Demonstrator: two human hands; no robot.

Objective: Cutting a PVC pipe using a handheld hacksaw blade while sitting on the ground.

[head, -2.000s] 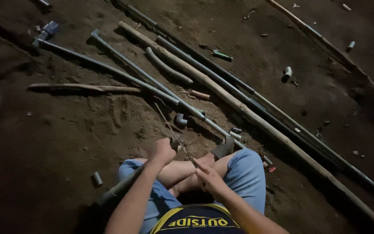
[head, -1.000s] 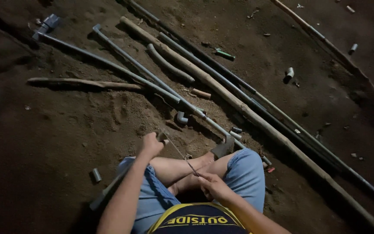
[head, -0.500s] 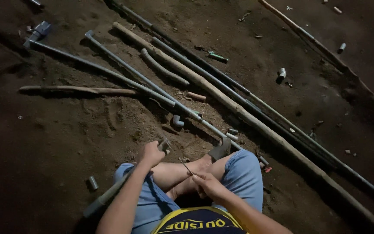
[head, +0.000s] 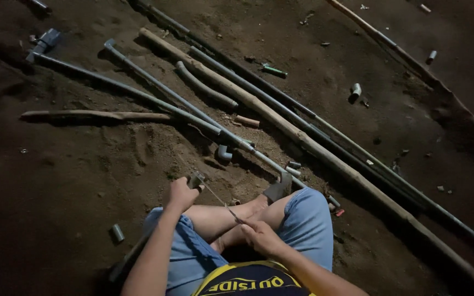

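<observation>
Dirt floor [head: 72, 181], pipes [head: 160, 87], pole [head: 281, 123] ahead of hands

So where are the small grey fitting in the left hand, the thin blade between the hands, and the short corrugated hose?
Grey fitting [head: 196, 180], head view, its top face.
Thin blade [head: 219, 198], head view, mid-length.
Corrugated hose [head: 204, 86], head view, middle of its curve.

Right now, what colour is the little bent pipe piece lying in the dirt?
Grey: the small bent pipe piece shows best in the head view.
</observation>
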